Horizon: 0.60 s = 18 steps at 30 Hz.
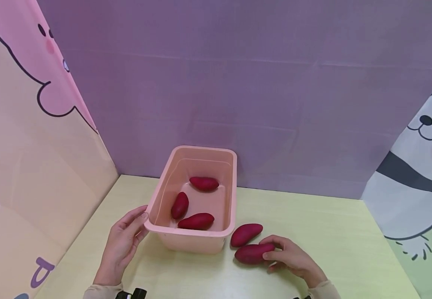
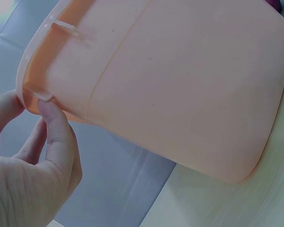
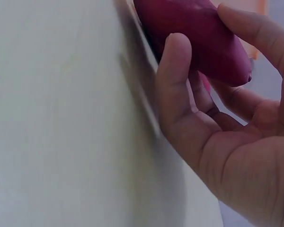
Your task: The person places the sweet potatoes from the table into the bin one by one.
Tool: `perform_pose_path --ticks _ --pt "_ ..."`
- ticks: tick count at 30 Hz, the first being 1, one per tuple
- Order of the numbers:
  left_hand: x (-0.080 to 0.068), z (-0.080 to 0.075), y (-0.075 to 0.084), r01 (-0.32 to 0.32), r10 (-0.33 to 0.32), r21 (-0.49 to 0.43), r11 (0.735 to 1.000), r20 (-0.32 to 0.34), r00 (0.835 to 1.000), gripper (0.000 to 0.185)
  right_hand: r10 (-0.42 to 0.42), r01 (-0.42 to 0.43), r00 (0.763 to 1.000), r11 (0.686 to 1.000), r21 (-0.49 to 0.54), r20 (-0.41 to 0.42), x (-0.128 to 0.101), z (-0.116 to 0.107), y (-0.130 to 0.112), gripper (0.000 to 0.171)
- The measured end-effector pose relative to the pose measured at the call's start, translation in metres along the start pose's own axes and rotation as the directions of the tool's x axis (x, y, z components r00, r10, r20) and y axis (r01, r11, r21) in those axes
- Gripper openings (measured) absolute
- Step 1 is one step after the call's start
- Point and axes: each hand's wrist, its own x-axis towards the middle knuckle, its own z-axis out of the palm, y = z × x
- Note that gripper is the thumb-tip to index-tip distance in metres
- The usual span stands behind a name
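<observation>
A pink plastic bin [image 1: 191, 242] stands on the table, three purple sweet potatoes inside: one toward the back [image 1: 204, 183], one at the left [image 1: 179, 205], one near the front wall [image 1: 196, 221]. My left hand [image 1: 124, 241] pinches the bin's front left rim; the left wrist view shows its thumb and fingers at the rim's edge [image 2: 22, 78]. To the right of the bin, my right hand [image 1: 290, 258] grips one end of a sweet potato [image 1: 252, 253] between thumb and fingers. Another sweet potato [image 1: 246, 235] lies just behind it on the table.
The pale yellow table [image 1: 350, 249] reaches back to a purple cloth wall [image 1: 238, 91]. A printed panel [image 1: 44, 158] rises along the left side, and a panda-print panel [image 1: 413, 182] along the right.
</observation>
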Motion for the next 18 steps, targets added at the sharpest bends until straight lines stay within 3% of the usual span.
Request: perform_pose_path --ticks 7,18 --pt "0.0 -0.001 -0.001 0.006 -0.006 -0.015 1.0 0.005 1.0 0.021 -0.025 0.025 1.0 1.0 0.017 -0.003 -0.003 -0.007 -0.02 0.028" --pt "0.001 0.0 0.001 0.018 -0.018 -0.016 1.0 0.001 1.0 0.022 -0.171 0.175 0.982 0.983 0.045 -0.082 0.006 -0.008 -0.08 0.028"
